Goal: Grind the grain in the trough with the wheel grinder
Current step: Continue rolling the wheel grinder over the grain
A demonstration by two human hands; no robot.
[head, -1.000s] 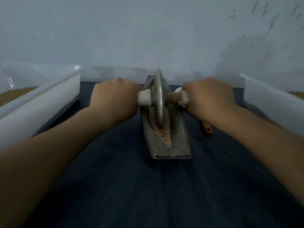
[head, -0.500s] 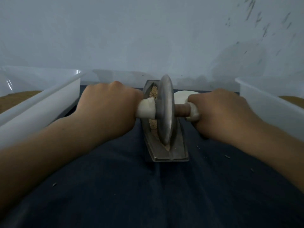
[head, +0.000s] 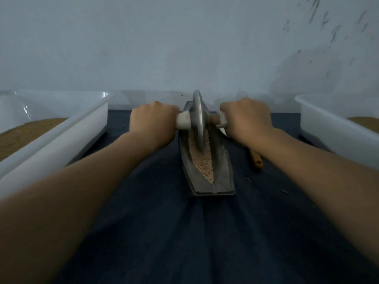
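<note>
Trough (head: 223,177): grey metal, boat-shaped, lying flat.
Wheel grinder (head: 198,119): grey metal disc on a cross axle with pale handle ends, upright on edge in the trough's far half.
Grain (head: 203,162): pale tan, coarse, lining the trough's groove.

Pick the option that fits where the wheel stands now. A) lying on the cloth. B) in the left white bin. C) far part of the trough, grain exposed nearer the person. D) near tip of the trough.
C: the wheel stands upright toward the far end of the trough, with grain uncovered on its near side.
</note>
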